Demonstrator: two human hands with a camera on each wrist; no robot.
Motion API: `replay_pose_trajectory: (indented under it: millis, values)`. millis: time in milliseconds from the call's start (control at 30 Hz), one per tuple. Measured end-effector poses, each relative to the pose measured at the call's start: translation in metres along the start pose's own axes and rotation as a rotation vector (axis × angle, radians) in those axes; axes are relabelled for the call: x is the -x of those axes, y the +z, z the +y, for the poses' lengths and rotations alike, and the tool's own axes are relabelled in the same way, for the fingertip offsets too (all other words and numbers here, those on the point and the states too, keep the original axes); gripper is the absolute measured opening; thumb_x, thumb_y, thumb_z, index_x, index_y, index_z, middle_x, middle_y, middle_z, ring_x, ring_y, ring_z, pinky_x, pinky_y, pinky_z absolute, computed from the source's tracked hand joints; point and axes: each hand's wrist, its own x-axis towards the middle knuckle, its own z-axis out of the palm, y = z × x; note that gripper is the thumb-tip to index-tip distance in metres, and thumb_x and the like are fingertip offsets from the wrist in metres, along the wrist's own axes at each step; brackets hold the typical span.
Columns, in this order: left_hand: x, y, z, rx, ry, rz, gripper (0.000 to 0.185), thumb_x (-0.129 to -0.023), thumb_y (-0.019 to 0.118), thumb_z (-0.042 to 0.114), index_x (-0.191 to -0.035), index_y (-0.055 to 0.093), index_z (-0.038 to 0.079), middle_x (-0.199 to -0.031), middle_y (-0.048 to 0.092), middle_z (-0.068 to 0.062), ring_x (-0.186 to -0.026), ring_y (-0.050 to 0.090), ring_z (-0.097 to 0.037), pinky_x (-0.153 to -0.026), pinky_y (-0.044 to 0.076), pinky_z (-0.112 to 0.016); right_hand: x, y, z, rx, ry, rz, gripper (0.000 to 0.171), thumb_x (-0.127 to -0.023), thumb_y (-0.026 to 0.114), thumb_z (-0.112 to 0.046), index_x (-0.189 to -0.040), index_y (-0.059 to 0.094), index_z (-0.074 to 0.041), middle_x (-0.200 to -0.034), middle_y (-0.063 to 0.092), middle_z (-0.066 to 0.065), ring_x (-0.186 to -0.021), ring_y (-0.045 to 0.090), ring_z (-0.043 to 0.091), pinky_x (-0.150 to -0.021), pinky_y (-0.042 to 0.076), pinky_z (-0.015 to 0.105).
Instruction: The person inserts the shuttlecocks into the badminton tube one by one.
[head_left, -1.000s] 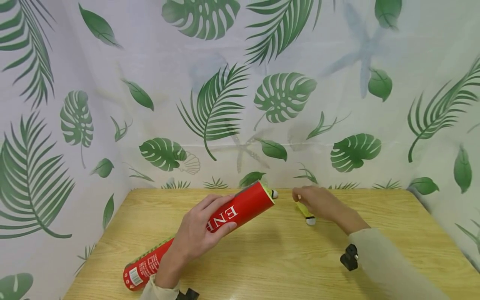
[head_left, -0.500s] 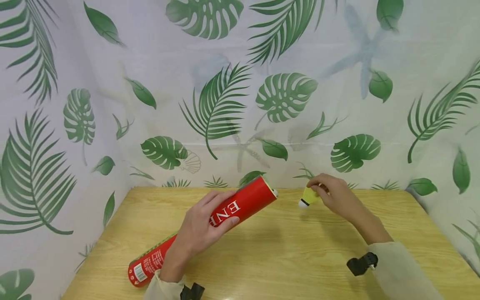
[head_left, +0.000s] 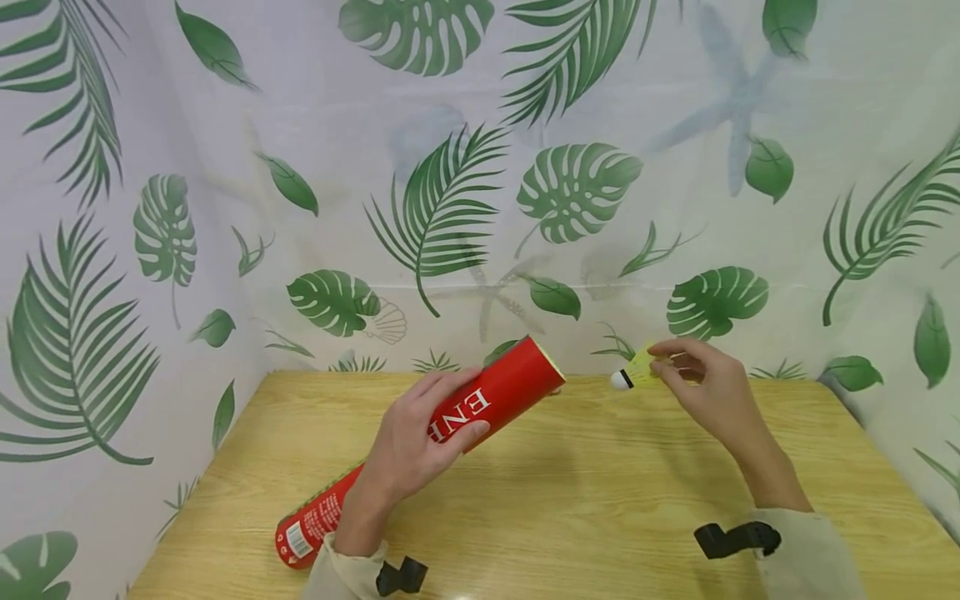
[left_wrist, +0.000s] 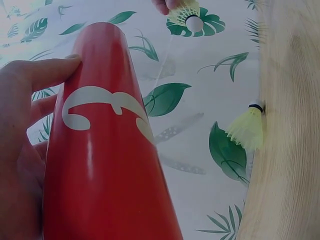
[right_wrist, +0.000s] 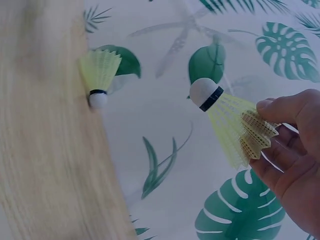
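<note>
Bright, even light; soft shadows; sharp.

Your left hand (head_left: 408,450) holds a red tube (head_left: 427,446) with white lettering, a white barcode label near its lower end and a pale yellowish rim at the top. Your right hand (head_left: 708,392) pinches a neon-yellow shuttlecock (head_left: 633,372) with a white cap and black band. A second shuttlecock (right_wrist: 99,75) on the tabletop (head_left: 600,500) has the same yellow, white and black. Tabletop is light wood grain. The backdrop (head_left: 480,167) is white with green leaf prints and faint grey starfish. Sleeves (head_left: 813,558) pale beige, straps black.
</note>
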Motion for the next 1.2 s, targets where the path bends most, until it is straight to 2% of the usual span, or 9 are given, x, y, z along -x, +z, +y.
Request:
replay_pose_trajectory:
  millis: [267,400,500,667,933,1200]
  values:
    - [-0.001,0.001,0.002,0.007,-0.004,-0.001,0.055,-0.091,0.076,0.04,-0.143,0.058,0.032,-0.127,0.061,0.01,-0.106,0.061,-0.011,-0.078,0.057,-0.032,0.005,-0.008,-0.011,-0.114,0.041,0.117,0.025,-0.094,0.071,0.001,-0.119,0.072,-0.001,-0.107,0.072,0.008,-0.093,0.065,-0.003,-0.082,0.049,0.009]
    - [0.0,0.0,0.003,0.013,-0.007,0.002,0.056,-0.091,0.076,0.04,-0.143,0.058,0.033,-0.128,0.061,0.01,-0.107,0.061,-0.011,-0.078,0.058,-0.033,0.009,-0.008,-0.014,-0.176,0.058,0.142,0.027,-0.094,0.07,0.002,-0.121,0.07,0.0,-0.112,0.07,0.006,-0.097,0.066,0.001,-0.085,0.05,0.011]
    - [0.002,0.0,0.003,0.017,-0.012,0.001,0.056,-0.091,0.077,0.039,-0.143,0.057,0.034,-0.129,0.061,0.01,-0.107,0.061,-0.011,-0.078,0.058,-0.033,0.013,-0.008,-0.02,-0.214,0.064,0.165,0.026,-0.094,0.07,0.002,-0.121,0.07,0.002,-0.113,0.07,0.003,-0.098,0.067,0.003,-0.085,0.051,0.012]
    - [0.003,0.001,0.004,0.019,-0.014,-0.009,0.055,-0.091,0.076,0.039,-0.143,0.057,0.035,-0.131,0.06,0.011,-0.108,0.061,-0.011,-0.079,0.058,-0.033,0.02,-0.004,-0.027,-0.269,0.081,0.252,0.026,-0.091,0.071,0.008,-0.117,0.07,0.007,-0.11,0.072,-0.004,-0.096,0.07,0.004,-0.084,0.053,0.015]
    - [0.003,0.003,0.005,0.023,-0.024,-0.03,0.055,-0.091,0.076,0.04,-0.143,0.056,0.036,-0.13,0.059,0.013,-0.109,0.06,-0.011,-0.079,0.058,-0.033,0.02,0.003,-0.032,-0.377,0.082,0.321,0.027,-0.088,0.07,0.015,-0.115,0.069,0.012,-0.107,0.074,0.0,-0.088,0.069,0.008,-0.079,0.054,0.015]
    - [0.001,0.005,0.006,0.033,-0.019,-0.047,0.055,-0.092,0.074,0.042,-0.144,0.057,0.034,-0.131,0.06,0.01,-0.108,0.061,-0.012,-0.08,0.058,-0.034,0.021,0.004,-0.045,-0.488,0.02,0.355,0.027,-0.087,0.069,0.018,-0.114,0.066,0.017,-0.107,0.074,0.005,-0.097,0.071,0.01,-0.084,0.054,0.017]
